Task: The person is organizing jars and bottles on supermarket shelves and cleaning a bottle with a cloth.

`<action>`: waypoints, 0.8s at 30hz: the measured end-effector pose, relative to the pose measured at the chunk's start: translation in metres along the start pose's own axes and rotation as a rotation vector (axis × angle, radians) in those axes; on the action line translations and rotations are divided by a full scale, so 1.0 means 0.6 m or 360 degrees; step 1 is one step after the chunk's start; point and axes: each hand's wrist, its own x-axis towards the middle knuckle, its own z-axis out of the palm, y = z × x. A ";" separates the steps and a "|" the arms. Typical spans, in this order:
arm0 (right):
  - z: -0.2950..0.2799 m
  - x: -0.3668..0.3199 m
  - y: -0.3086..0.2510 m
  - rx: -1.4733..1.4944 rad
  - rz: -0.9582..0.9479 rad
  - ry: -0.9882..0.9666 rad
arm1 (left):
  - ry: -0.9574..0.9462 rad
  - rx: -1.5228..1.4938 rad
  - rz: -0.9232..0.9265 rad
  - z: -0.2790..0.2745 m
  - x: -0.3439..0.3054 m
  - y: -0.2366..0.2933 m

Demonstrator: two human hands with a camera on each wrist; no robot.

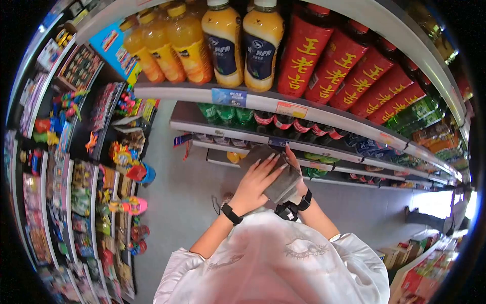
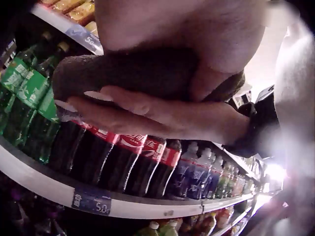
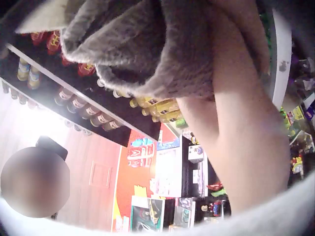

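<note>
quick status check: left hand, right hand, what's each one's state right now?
Left hand: open, fingers flat on top of the grey cloth.
Right hand: open, fingers straight beneath the cloth, carrying it.

**Two hands, one cloth, and bottles by the row**

There are two hands, the left hand [image 1: 255, 180] and the right hand [image 1: 293, 167], with one grey cloth [image 1: 283, 185] between them. There are two black bands [image 1: 232, 214], one on each wrist.

High above the hands stand two white-capped bottles [image 1: 223, 43]. To their left I count at least three orange bottles [image 1: 185, 43], and to their right five red bottles [image 1: 304, 53]. Two price tags [image 1: 229, 96] sit on the shelf edge under them.

Just above the fingertips are three green bottles [image 1: 225, 114]. Beside those are about five cola bottles [image 1: 281, 121], though the far ones are too small to count surely.
</note>
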 end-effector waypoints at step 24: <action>-0.049 -0.115 0.236 0.0486 -0.1181 -0.0214 | 0.0325 -0.0265 -0.0572 -0.195 0.055 -0.436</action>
